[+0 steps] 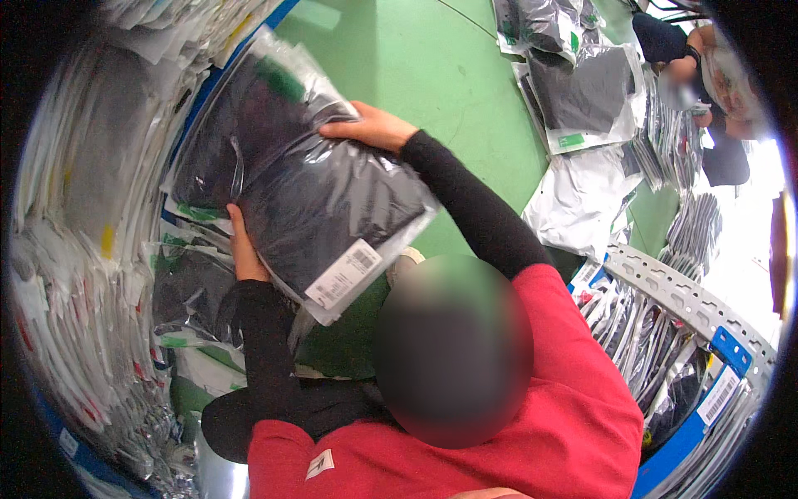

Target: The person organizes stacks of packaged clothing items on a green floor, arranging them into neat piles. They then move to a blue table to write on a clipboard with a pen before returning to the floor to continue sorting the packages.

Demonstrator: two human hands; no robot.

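Note:
My left hand (pixel 247 244) grips the left edge of a clear plastic bag of folded dark clothing (pixel 330 206), with its fingers partly hidden. The bag lies tilted and bears a white label near its lower corner. At the bag's upper right edge, my right hand (pixel 374 128) pinches the plastic, thumb on top. Right against it, at the upper left, is another dark bagged garment (pixel 243 118) with a green patch; whether it is held too, I cannot tell. A further bagged dark garment (pixel 193 293) lies below, left of my left forearm.
Tall stacks of bagged goods (pixel 100 187) line the left side by a blue rack edge. More bagged garments (pixel 586 93) lie on the green floor (pixel 436 75) at the upper right, near another person's arm (pixel 698 50). A perforated metal beam (pixel 686 287) and filled rack stand at right.

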